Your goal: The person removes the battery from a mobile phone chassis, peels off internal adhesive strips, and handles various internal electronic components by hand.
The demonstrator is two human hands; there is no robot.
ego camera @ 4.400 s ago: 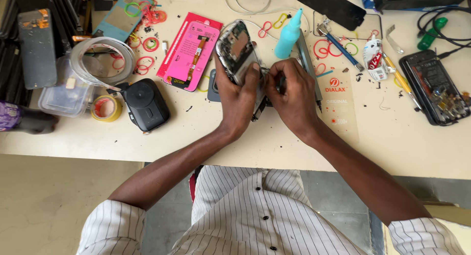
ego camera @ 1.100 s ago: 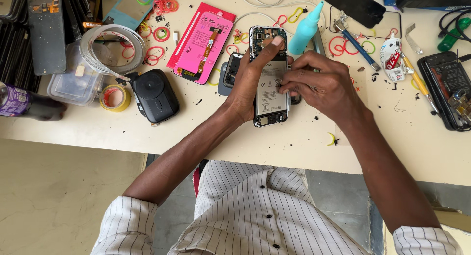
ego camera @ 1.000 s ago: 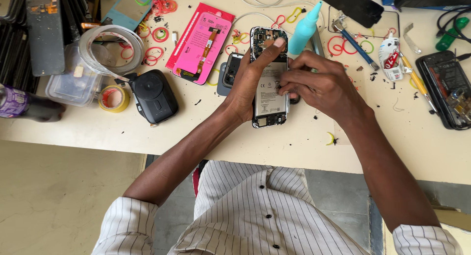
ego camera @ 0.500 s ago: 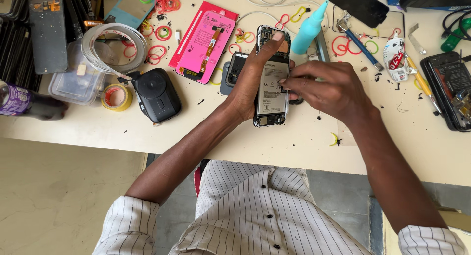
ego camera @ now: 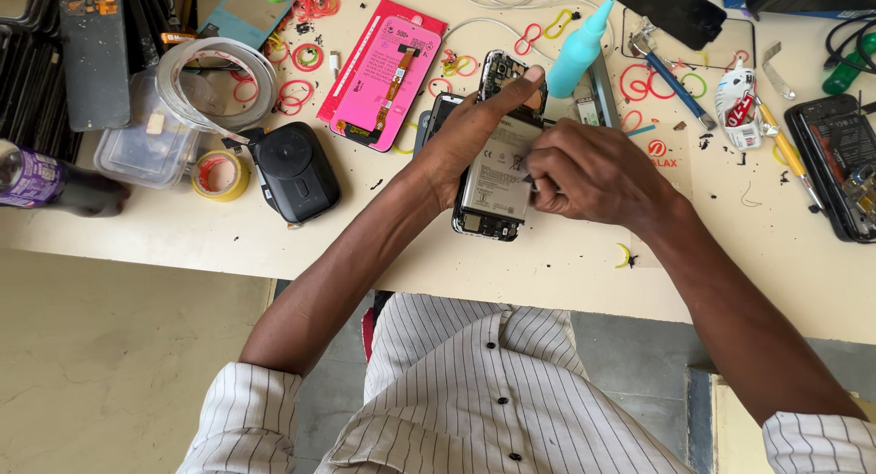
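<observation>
Opened smartphone (ego camera: 494, 177): back cover off, pale battery and circuit boards exposed, held just above the tabletop (ego camera: 547, 264) near its front edge, tilted lengthwise away from the person. Judged mid-disassembly or mid-repair: the rear shell is already removed, the battery is in place, and the internals are not closed up.

Left hand (ego camera: 470, 141): wrapped over the phone's left edge, index finger stretched along the top end, thumb underneath and hidden; a firm clasp on the phone.

Right hand (ego camera: 593, 173): fingers curled tight together, tips pinched at the phone's right edge over the battery. A small tool may sit in the pinch; too small to tell.

Adjacent items:
- teal squeeze bottle (ego camera: 580, 47), lying just beyond the phone.
- pink packaged replacement part (ego camera: 383, 72), to the left, flat.
- black round-fronted pouch (ego camera: 294, 171), further left.
- yellow tape roll (ego camera: 219, 175), beside a clear plastic tub (ego camera: 151, 141).
- coloured rubber bands (ego camera: 297, 95), scattered.
- blue-handled screwdriver (ego camera: 675, 77), to the right.
- second opened phone (ego camera: 839, 164), far right edge.
</observation>
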